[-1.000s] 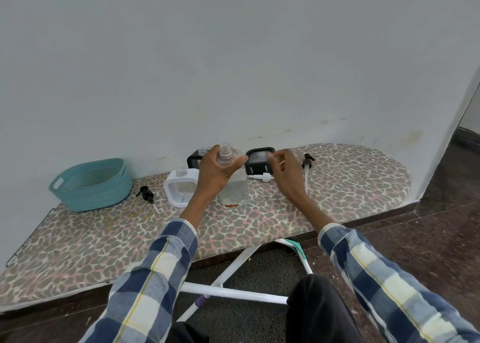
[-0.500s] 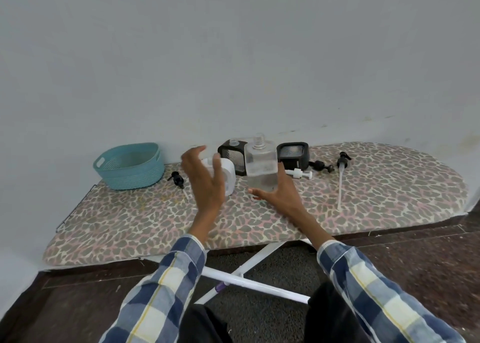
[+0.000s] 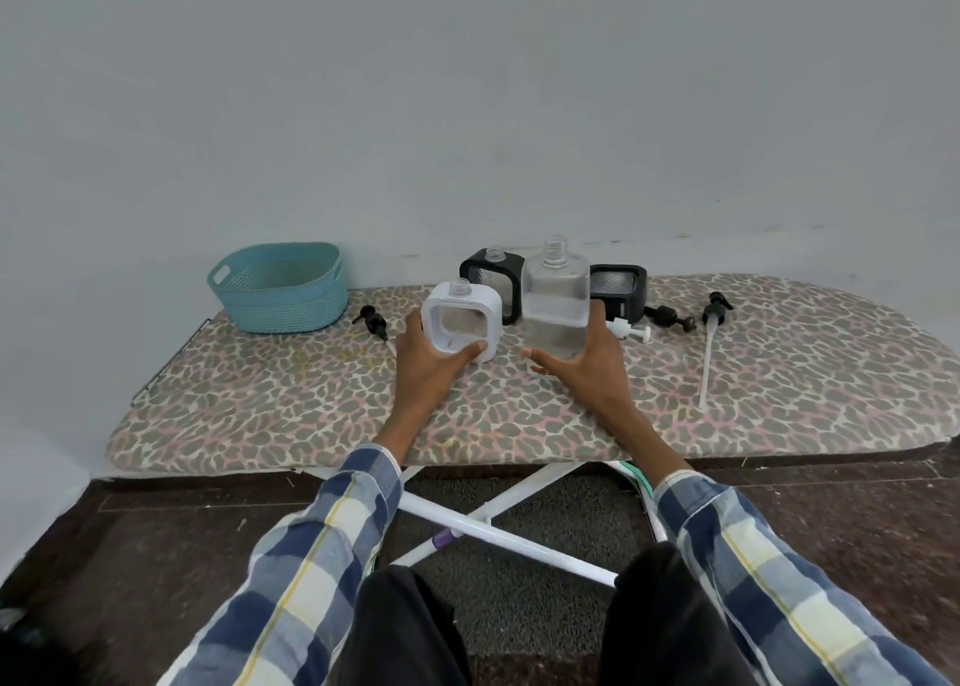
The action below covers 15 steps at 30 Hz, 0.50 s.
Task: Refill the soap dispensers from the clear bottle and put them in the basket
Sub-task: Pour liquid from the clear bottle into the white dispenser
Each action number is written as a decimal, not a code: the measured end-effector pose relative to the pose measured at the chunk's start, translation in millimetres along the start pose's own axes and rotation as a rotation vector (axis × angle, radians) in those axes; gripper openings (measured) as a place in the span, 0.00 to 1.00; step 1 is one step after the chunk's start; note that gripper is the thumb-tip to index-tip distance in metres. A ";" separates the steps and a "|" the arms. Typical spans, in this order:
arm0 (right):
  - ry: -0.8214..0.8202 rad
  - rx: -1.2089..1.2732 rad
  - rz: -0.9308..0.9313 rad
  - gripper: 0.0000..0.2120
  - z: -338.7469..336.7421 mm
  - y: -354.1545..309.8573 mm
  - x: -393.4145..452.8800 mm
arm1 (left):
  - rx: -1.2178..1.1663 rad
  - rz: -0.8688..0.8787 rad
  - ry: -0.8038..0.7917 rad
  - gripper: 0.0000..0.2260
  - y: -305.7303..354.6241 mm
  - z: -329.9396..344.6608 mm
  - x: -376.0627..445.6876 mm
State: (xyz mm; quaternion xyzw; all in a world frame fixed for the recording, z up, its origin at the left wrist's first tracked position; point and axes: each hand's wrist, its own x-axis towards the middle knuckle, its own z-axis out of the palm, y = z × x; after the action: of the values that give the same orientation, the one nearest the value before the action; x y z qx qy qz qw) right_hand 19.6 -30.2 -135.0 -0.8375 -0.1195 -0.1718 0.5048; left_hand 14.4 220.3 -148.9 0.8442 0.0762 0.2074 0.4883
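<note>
My right hand (image 3: 582, 368) grips the clear bottle (image 3: 556, 306) from below; it is uncapped, upright and about half full of clear liquid. My left hand (image 3: 426, 368) holds the white square soap dispenser (image 3: 462, 324), open at the neck, just left of the bottle. Two black dispensers stand behind by the wall, one (image 3: 493, 277) with an open neck, the other (image 3: 621, 290) partly hidden behind the bottle. The teal basket (image 3: 280, 287) sits at the far left of the ironing board (image 3: 779, 389).
Loose pump heads lie on the board: a black one (image 3: 374, 321) left of the white dispenser, a white one (image 3: 631, 329), a black one (image 3: 670, 316), and one with a long tube (image 3: 711, 342) at the right. The wall runs close behind.
The clear bottle passed from my left hand to my right. My left hand moved left and took hold of the white dispenser. The camera view pulled back.
</note>
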 end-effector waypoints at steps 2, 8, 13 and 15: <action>0.043 -0.012 0.003 0.44 -1.6 0.4 -0.5 | -0.003 0.005 -0.016 0.39 -1.7 0.6 1.9; 0.158 -0.029 -0.003 0.44 -2.1 -0.7 -1.9 | 0.021 0.119 -0.018 0.19 1.2 -0.7 -2.1; 0.180 -0.080 -0.003 0.44 -2.4 -0.6 -3.9 | 0.048 0.199 0.046 0.18 6.1 -0.8 -6.8; 0.178 -0.092 -0.017 0.44 -3.0 -1.6 -4.6 | 0.021 0.191 0.062 0.19 7.0 -1.5 -7.0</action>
State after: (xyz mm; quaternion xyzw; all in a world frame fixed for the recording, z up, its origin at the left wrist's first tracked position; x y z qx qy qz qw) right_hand 14.3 -32.2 -134.3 -0.8401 -0.0734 -0.2549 0.4732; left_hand 6.9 215.6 -144.2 0.8458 0.0126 0.2783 0.4549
